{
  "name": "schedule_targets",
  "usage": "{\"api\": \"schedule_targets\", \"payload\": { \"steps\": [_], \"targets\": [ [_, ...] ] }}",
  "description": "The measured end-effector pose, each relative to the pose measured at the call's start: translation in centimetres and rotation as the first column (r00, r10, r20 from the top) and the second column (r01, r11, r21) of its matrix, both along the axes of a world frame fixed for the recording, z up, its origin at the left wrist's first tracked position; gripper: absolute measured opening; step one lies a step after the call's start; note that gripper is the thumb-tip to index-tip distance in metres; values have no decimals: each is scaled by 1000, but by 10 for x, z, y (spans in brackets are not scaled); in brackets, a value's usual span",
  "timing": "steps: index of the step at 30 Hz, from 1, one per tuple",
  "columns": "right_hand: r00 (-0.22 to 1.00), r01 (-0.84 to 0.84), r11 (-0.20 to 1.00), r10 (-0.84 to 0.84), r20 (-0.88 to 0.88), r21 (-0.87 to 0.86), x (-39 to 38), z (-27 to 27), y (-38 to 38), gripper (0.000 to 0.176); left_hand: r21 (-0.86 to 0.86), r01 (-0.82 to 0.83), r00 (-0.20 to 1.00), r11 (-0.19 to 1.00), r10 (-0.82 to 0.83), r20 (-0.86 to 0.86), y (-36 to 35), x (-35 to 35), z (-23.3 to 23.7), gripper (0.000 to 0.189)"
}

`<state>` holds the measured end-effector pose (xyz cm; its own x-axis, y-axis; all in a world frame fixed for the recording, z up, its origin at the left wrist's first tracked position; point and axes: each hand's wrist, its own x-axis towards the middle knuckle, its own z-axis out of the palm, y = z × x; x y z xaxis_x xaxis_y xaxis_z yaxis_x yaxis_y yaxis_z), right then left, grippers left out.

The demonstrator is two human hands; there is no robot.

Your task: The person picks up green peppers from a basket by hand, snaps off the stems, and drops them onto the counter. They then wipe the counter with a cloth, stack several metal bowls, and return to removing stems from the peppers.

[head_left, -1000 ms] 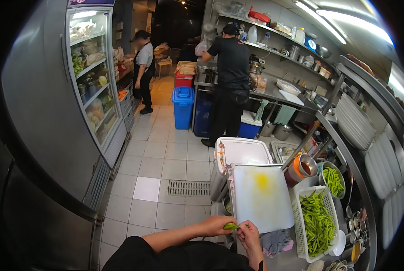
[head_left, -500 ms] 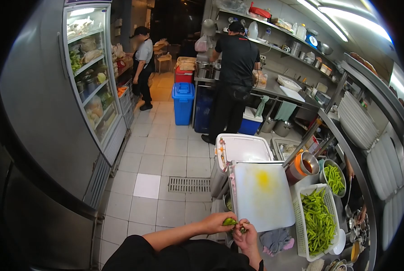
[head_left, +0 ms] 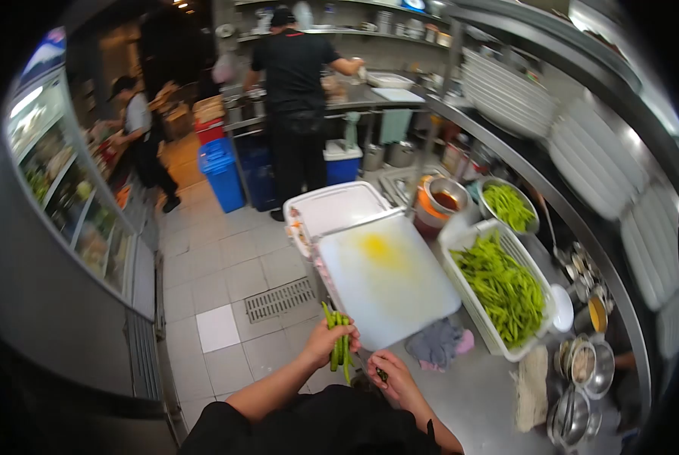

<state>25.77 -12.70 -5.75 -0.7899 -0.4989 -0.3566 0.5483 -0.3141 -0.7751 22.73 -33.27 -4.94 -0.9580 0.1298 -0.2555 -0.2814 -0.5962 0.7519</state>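
Note:
A bunch of several long green chili peppers is gripped in my left hand, its fingers wrapped round the middle and the ends sticking out above and below. My right hand is a short way to the right, curled on small dark green pieces that look like pepper stems. Both hands are in front of my body, by the near edge of a white cutting board with a yellow stain. To the right of the board, a white plastic basket holds many more green chilies.
A grey cloth lies beside the board. A bowl of green peppers and an orange container stand behind the basket. Metal bowls sit at right, under a steel shelf. Two co-workers stand farther back. A floor drain is at left.
My view has turned right. My hands, together before, are now apart, and the chilies in my left hand have swung upright. The co-worker at the back counter has stretched an arm to the right.

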Motion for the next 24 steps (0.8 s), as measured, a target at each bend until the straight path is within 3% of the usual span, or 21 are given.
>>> {"api": "schedule_targets", "payload": {
  "steps": [3,8,11,13,14,16,20,23,24],
  "targets": [
    [997,75,997,-75,-18,9,9,-9,38,15,-31,102,994,994,-101,29,35,-8,7,23],
    [924,382,922,-381,-32,58,26,-32,93,16,-94,267,964,959,-265,36,84,-36,9,22],
    [823,564,805,-567,-41,184,39,-52,110,17,-101,364,931,926,-362,35,112,-69,21,21],
    [718,694,579,-599,-356,427,48,-80,116,20,-146,439,896,887,-443,2,137,-108,28,19],
    [676,730,519,-647,-353,445,55,-86,115,20,-150,507,855,849,-518,-39,162,-141,31,19],
    [591,764,247,-637,-495,596,66,-81,106,15,-128,527,838,840,-539,-88,197,-182,42,17],
    [544,762,99,-634,-550,640,61,-98,99,15,-107,524,831,845,-534,-153,273,-284,56,15],
    [388,811,42,-785,-482,583,61,-108,98,18,-72,481,856,874,-486,-174,332,-372,49,14],
    [363,817,61,-827,-429,573,61,-103,97,18,5,443,862,897,-424,-276,354,-404,41,17]
  ]
}}
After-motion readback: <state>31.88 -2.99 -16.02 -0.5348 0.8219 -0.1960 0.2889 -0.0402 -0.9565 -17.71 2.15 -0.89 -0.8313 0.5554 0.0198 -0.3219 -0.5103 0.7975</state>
